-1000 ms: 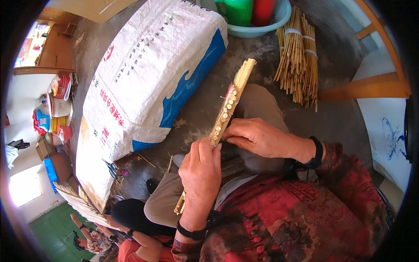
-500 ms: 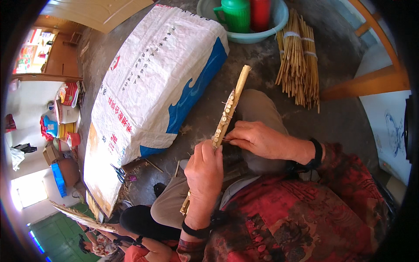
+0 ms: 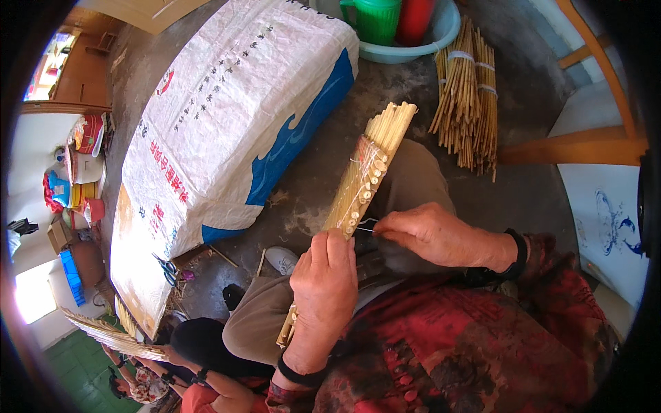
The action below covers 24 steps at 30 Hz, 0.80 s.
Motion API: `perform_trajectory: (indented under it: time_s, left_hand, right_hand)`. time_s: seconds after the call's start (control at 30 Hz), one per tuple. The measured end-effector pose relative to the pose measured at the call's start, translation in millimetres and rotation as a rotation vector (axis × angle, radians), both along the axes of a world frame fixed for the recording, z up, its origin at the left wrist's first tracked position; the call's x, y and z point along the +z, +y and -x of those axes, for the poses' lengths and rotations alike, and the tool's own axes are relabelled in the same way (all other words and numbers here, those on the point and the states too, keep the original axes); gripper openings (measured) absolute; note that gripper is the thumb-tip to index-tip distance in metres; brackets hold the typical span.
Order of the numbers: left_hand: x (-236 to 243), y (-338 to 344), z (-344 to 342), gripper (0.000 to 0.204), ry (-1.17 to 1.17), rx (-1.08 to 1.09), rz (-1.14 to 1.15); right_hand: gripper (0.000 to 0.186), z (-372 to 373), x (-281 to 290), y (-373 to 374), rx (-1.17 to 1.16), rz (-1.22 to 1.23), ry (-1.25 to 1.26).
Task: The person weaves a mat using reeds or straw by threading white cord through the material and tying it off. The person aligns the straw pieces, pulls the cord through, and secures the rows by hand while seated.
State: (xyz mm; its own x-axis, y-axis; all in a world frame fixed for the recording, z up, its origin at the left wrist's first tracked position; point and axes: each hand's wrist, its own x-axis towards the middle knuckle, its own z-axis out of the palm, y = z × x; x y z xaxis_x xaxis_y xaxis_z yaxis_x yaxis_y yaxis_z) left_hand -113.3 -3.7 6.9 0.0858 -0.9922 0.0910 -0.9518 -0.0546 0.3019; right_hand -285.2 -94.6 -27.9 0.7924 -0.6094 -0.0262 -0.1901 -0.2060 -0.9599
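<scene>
- Item: row of pale straw-coloured stalks (image 3: 365, 175), laid side by side and bound with white thread into a flat strip. It lies slanted across the person's lap, its far end fanned above the knee and its near end showing below the left wrist.
- Left hand (image 3: 323, 289): closed around the middle of the stalk strip, thumb uppermost, steadying it against the thigh.
- Right hand (image 3: 430, 234): fingers pinched together on what looks like a fine needle or thread end (image 3: 367, 228), the tip just touching the strip's edge beside the left thumb. Whether it is a needle or bare thread is too thin to tell.
- Step in hand, as judged: stitching the stalks, with the sewn run reaching from the far end down to the left hand's grip.
- Next move, as judged: calls for a firm hold by the left hand while the right draws the thread through and snug, without splitting a stalk or letting the row shift out of line.
- Loose stock: bundles of similar stalks (image 3: 468, 96) tied with pale bands, on the ground beyond the knee, well apart from the hands.
- Large white and blue woven sack (image 3: 227, 131), lying on the ground to the left.
- Blue basin (image 3: 447, 31) holding a green jug (image 3: 375, 17) and a red vessel, at the top.
- Scissors (image 3: 165, 268) on the ground by the sack's near corner.
- Another person (image 3: 200, 351) is seated low at the lower left.
</scene>
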Motion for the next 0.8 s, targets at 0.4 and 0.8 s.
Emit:
perform_trajectory:
  time_s: [0.4,0.8]
  left_hand:
    - [1.2,-4.1,-11.1,0.025,0.017,-0.055,0.048]
    - [6.0,-7.8,-16.8,0.02,0.078,-0.048,0.035]
  right_hand:
    - [0.012,-10.6,0.6,0.7,-0.036,0.061,0.011]
    - [0.011,-19.0,-3.5,2.4,-0.053,0.091,-0.016]
